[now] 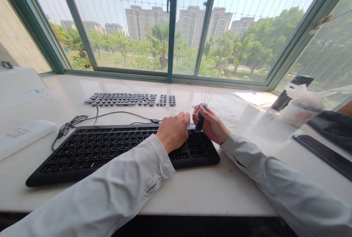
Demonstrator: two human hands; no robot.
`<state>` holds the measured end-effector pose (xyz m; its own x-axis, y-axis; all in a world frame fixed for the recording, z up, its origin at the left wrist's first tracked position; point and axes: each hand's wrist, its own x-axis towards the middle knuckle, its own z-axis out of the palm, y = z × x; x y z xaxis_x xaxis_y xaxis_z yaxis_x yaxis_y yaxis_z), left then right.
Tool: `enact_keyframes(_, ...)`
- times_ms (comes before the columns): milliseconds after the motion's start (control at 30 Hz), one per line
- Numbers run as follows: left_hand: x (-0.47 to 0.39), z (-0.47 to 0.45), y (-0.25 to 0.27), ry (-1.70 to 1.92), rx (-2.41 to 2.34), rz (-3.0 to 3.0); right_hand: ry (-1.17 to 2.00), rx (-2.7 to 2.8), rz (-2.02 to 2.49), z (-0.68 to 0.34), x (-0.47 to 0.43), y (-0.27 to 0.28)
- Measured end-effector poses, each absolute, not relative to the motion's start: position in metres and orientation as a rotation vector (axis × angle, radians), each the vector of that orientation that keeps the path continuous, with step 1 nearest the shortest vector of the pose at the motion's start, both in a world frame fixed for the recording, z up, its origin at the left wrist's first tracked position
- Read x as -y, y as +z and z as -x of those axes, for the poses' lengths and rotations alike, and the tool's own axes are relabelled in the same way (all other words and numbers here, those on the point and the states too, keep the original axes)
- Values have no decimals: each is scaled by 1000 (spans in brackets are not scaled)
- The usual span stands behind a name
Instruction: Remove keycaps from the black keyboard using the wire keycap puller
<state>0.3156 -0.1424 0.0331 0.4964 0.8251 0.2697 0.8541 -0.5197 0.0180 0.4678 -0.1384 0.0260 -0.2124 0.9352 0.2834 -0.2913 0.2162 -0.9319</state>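
Note:
A black keyboard (104,145) with its keycaps off lies on the white surface before me, its bare sockets showing. Over its right half, my left hand (176,128) is closed with the knuckles up; what its fingers hold, if anything, is hidden. My right hand (213,123) grips a wire keycap puller (201,116) by its black handle. The thin wire loops point up, and the handle's lower end is just above the number pad, close to my left hand. Behind the keyboard, the loose keycaps (126,99) are laid out in rows like the key layout.
The keyboard's cable (66,125) is bundled at the left. Further left stand a white box (22,86) and a white device (27,134). On the right are a phone (324,152), a white tub (299,110) with plastic in it and a sheet of paper (255,97). Windows (173,28) close off the back.

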Motion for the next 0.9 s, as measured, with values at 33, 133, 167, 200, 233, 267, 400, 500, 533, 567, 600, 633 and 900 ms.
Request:
enact_keyframes(33, 142, -315, 33, -382, 1462, 2614, 1301, 1305, 700, -468, 138, 26)
enact_keyframes(133, 142, -315, 32, -405, 1429, 2615, 1266, 1366, 702, -467, 137, 24)
enact_keyframes(167, 142, -315, 33, -403, 1428, 2616, 1257, 1387, 706, -467, 137, 24)
enact_keyframes(200, 142, -316, 33, -394, 1435, 2616, 1250, 1399, 712, -468, 136, 23)
enact_keyframes(233, 143, -316, 34, -380, 1450, 2614, 1248, 1401, 718, -469, 136, 22)
enact_keyframes(267, 143, -316, 35, -363, 1466, 2613, 1250, 1399, 722, -470, 135, 22)
enact_keyframes(400, 144, -316, 36, -338, 1481, 2619, 1261, 1428, 732, -474, 132, 19)
enact_keyframes(500, 144, -316, 35, -362, 1459, 2627, 1209, 1509, 736, -475, 130, 18)
enact_keyframes(533, 143, -315, 35, -370, 1454, 2627, 1183, 1537, 733, -475, 130, 17)
enact_keyframes(567, 143, -315, 34, -376, 1449, 2629, 1158, 1565, 729, -475, 129, 17)
enact_keyframes(600, 142, -315, 34, -381, 1445, 2628, 1136, 1585, 725, -474, 129, 16)
enact_keyframes(633, 142, -315, 33, -385, 1441, 2626, 1120, 1599, 719, -473, 129, 16)
enact_keyframes(900, 140, -314, 28, -401, 1377, 2623, 1052, 1589, 746, -466, 130, 11)
